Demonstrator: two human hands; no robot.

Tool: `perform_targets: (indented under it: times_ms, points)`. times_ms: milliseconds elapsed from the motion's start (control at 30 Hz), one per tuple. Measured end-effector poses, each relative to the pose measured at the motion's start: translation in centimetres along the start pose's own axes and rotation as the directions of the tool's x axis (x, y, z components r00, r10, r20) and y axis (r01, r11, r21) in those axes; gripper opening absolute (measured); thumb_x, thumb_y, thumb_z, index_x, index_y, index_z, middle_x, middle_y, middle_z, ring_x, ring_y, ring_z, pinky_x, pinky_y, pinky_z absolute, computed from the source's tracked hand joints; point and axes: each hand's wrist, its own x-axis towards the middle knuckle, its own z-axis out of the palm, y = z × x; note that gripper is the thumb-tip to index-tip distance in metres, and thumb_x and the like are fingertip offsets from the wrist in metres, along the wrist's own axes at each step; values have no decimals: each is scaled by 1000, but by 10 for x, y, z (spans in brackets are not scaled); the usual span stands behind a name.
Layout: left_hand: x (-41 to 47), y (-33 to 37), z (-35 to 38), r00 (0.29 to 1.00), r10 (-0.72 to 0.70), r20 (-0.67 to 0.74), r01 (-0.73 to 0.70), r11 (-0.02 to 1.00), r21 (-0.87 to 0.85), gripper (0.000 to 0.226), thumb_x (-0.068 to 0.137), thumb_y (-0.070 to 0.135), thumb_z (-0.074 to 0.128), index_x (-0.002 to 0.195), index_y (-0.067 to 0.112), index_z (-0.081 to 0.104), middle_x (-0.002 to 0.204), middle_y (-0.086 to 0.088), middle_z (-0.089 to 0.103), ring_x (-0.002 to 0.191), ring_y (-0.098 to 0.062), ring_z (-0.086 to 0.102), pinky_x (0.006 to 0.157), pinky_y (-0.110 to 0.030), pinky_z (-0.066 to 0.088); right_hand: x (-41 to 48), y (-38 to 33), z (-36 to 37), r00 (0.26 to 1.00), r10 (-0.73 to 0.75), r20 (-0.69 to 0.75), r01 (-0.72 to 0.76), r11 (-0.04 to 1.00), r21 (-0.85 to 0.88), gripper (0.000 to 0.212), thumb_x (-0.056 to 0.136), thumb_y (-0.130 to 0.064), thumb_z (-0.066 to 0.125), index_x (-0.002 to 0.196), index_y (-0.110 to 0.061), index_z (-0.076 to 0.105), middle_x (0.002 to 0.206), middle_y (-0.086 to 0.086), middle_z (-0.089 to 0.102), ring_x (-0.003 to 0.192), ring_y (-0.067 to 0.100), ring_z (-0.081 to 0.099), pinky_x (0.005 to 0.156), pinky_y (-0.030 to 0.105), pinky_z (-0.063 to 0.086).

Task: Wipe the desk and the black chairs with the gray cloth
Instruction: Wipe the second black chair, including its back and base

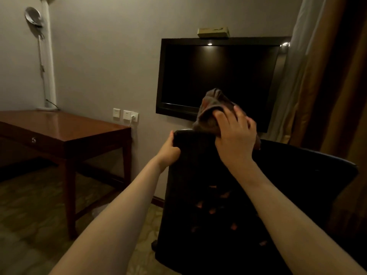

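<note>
The right hand (236, 135) presses the bunched gray cloth (212, 112) onto the top edge of the black chair (198, 175), fingers spread over the fabric and gripping it. Left of it, the left hand (168, 151) is closed around the chair back's upper corner. Beyond the cloth a dark television (218, 80) hangs on the wall. Farther left of both hands stands the wooden desk (65, 130), with wall sockets (126, 115) between it and the chair.
</note>
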Motion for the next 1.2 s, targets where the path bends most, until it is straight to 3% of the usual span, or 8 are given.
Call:
perform_targets:
  times_ms: [100,300,567,733,833,933,1000,1200]
  points:
    - [6,-2,2,998,14,-68,-19,997,-79,62,95,-1,39,148,23,19,148,-6,33,121,-18,45,89,-27,43,1,-6,20,960,140,241,-117,987,-108,50,69,-4,72,117,-11,60,112,15,66,110,39,58,91,54,44]
    - [4,-9,-14,997,18,-71,-23,996,-81,67,88,-15,34,144,23,31,145,1,35,131,-20,39,91,-33,46,-7,-33,40,980,61,188,-30,986,-161,44,65,-7,73,108,-12,65,105,14,69,104,36,62,90,54,47]
    - [11,-28,-9,988,-19,-151,-15,974,-225,30,92,-3,38,108,14,57,78,0,55,62,-9,48,61,-22,41,-29,-83,83,967,-249,47,252,966,-53,24,81,-18,55,100,-17,69,109,10,69,108,33,62,93,56,44]
    - [22,-44,-16,975,51,-217,-123,934,-335,78,90,7,55,150,22,7,141,-11,41,120,-22,50,90,-31,47,-40,-70,91,943,-331,-16,331,943,-20,22,84,-17,60,104,-15,68,114,10,68,111,32,61,96,54,43]
    - [16,-62,-16,864,369,-343,-322,928,186,105,81,11,70,144,41,-8,150,-13,16,129,-22,37,106,-41,33,-61,-67,96,932,-361,-12,361,933,3,26,89,-17,48,104,-17,69,114,8,68,108,29,63,93,49,46]
    - [9,-91,-16,678,729,-89,-368,442,818,77,72,16,68,137,35,31,142,-19,35,121,-38,46,93,-51,42,-96,-56,103,906,-423,35,422,906,29,27,89,-16,47,105,-17,68,111,9,68,104,28,65,94,47,47]
    - [10,-110,-17,689,719,86,-396,275,876,64,65,15,72,124,24,51,132,-18,50,113,-39,54,89,-47,45,-115,-49,106,883,-458,99,455,889,55,29,86,-16,47,106,-17,69,108,8,69,103,27,65,97,46,43]
    - [14,-140,-6,769,617,170,-501,415,759,50,70,2,70,119,11,62,117,-9,61,110,-31,56,88,-37,51,-151,-41,110,882,-421,211,396,906,152,44,79,-12,38,108,-18,70,107,3,70,103,23,66,97,41,35]
